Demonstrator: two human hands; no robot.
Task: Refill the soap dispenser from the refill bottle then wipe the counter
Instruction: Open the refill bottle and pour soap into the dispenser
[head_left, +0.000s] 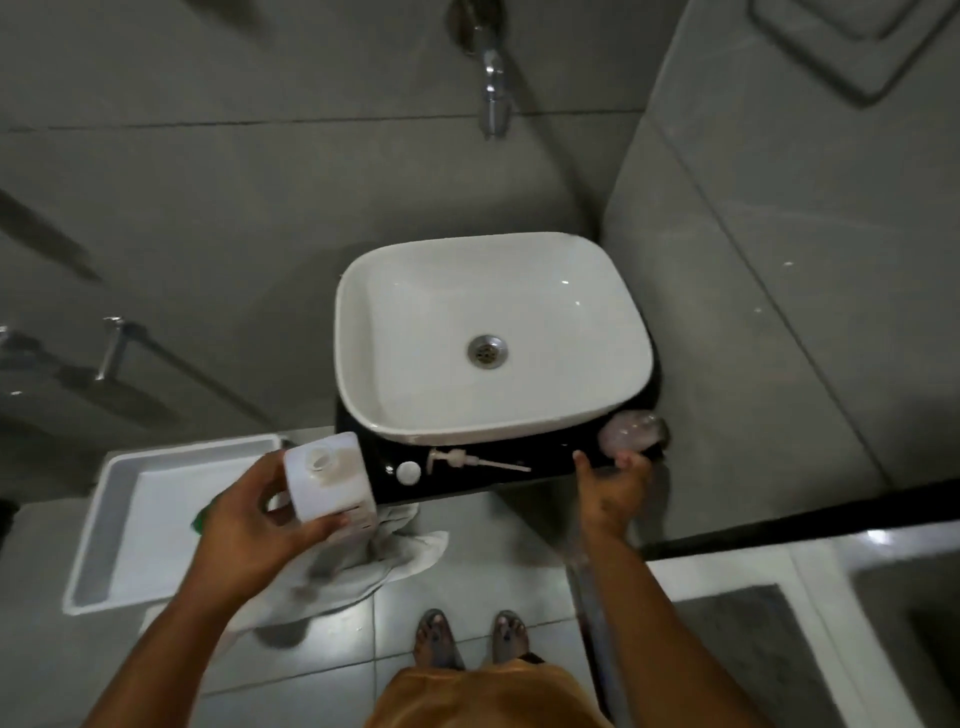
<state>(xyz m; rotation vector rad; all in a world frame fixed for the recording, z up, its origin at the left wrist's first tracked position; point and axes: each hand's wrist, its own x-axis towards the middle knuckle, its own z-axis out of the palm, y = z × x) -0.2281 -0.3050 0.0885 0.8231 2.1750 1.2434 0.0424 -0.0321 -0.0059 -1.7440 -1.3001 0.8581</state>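
Note:
My left hand (244, 525) grips the white refill bottle (330, 478), held upright over the counter's left end with its mouth uncapped. Its round white cap (408, 473) lies on the black counter (550, 460). Beside the cap lies the dispenser's pump head (467, 461), with its tube pointing right. The clear soap dispenser (631, 436) stands blurred at the counter's right corner. My right hand (615, 488) is at the counter edge just below it, thumb spread and fingertips at its base. A grip is not clear. A white cloth (400, 556) hangs below the bottle.
A white basin (363, 291) fills most of the counter, under a chrome wall tap (493, 88). A white tray (98, 525) sits to the left, with something green (202, 517) at its edge. Grey walls close in behind and on the right. My sandalled feet (470, 639) stand on floor tiles.

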